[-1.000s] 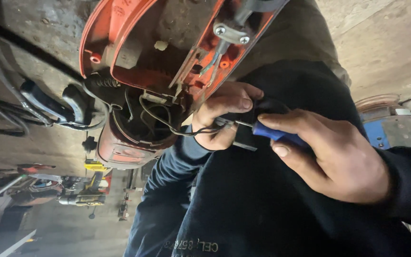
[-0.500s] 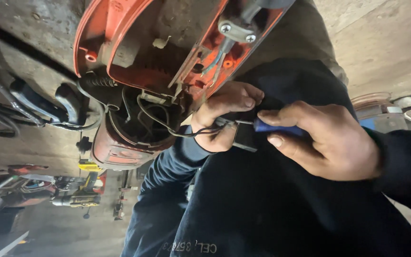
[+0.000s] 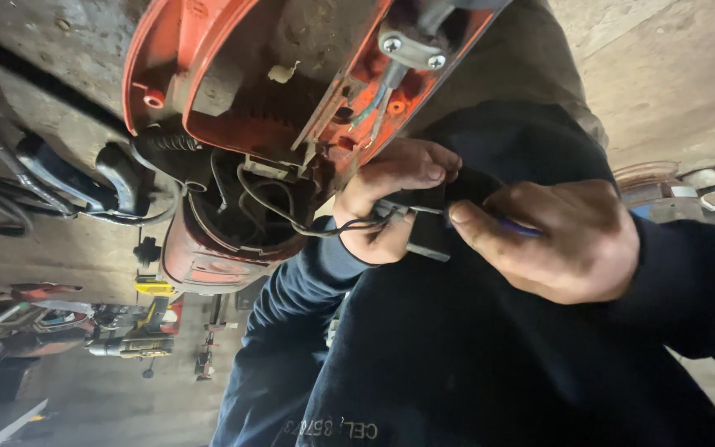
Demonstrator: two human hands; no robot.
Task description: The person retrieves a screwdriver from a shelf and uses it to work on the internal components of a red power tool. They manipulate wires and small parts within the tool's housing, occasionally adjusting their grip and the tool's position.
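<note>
My left hand pinches the small black part beside the open red tool housing, while my right hand, closed around the blue-handled screwdriver, points it leftward at that part.

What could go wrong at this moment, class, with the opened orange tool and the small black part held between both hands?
1. The thin black wires run taut from the orange housing to the black part; a tug might strain them.
2. The blue-handled tool in the right hand points at the left hand; a slip could jab its fingers.
3. The housing sits tilted, perhaps unsteady.
</note>
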